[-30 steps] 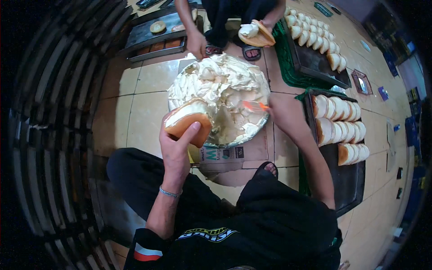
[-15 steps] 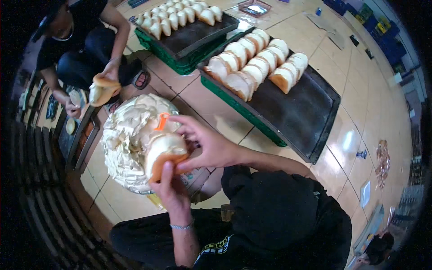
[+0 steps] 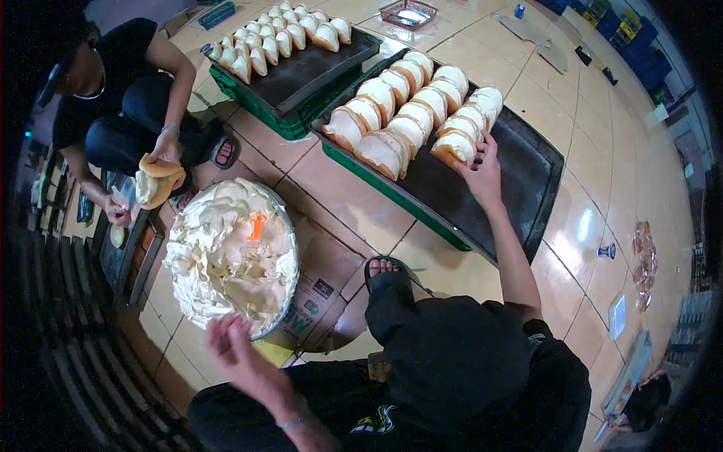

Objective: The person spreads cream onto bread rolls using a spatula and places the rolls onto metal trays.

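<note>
Right hand (image 3: 482, 175): at the near end of the right-hand row, fingers and thumb set narrowly about the end bun (image 3: 453, 149), cream-topped, golden below, upright against the row.

Left hand (image 3: 248, 371): nothing seen in it; fingers loosely bent and parted, blurred, at the near edge of the bowl; whether they touch the rim cannot be told.

Near tray (image 3: 520, 203): dark, rectangular, on a green crate (image 3: 399, 203); carries three rows of cream-topped buns (image 3: 392, 87) toward its far left part.

Far tray (image 3: 301, 84): dark, likewise on green crating, farther left; carries rows of smaller-looking cream-filled buns (image 3: 256, 41).

Bowl (image 3: 294, 252): large, round, left of centre, heaped with pale cream (image 3: 207, 233), hollowed toward the near right. Spatula (image 3: 257, 226): orange handle, lying in the cream on the right side.

Cardboard (image 3: 320, 290): flat on the tiled floor (image 3: 331, 200), just right of the bowl.

Co-worker, far left: one hand (image 3: 166, 147) holding a split bun (image 3: 154, 184) with cream inside; the other (image 3: 117, 211) near a metal tray (image 3: 143, 260), its grip unclear.
</note>
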`<state>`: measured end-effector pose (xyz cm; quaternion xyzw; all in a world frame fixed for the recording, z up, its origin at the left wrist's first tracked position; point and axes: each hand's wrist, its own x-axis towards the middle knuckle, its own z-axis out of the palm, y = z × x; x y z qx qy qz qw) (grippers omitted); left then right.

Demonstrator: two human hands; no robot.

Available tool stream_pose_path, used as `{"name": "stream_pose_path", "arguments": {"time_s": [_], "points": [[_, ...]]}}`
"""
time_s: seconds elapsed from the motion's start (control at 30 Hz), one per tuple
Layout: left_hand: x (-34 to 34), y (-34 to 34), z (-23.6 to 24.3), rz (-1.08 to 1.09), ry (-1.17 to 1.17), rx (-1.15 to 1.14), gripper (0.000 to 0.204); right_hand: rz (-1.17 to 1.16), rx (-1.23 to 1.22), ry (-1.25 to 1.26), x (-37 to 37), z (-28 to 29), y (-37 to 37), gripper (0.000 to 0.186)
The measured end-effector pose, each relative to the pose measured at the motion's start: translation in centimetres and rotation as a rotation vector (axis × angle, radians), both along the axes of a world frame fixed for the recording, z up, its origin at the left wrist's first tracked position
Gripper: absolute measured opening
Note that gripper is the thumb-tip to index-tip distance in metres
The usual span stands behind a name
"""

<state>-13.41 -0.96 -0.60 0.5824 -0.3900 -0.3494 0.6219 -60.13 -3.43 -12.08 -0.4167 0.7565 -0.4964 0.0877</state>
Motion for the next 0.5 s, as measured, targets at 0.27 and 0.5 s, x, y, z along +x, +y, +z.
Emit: {"name": "stream_pose_path", "arguments": {"time_s": [0.27, 0.5], "points": [[12.0, 8.0, 8.3, 0.611, -0.355, -0.216, 0.037, -0.133, -0.005, 0.250, -0.8, -3.3, -1.6, 0.082], [26.8, 24.0, -5.4, 0.930, -0.463, 0.484, 0.026, -0.118, -0.023, 0.593, 0.3, -3.2, -3.7, 0.079]]}}
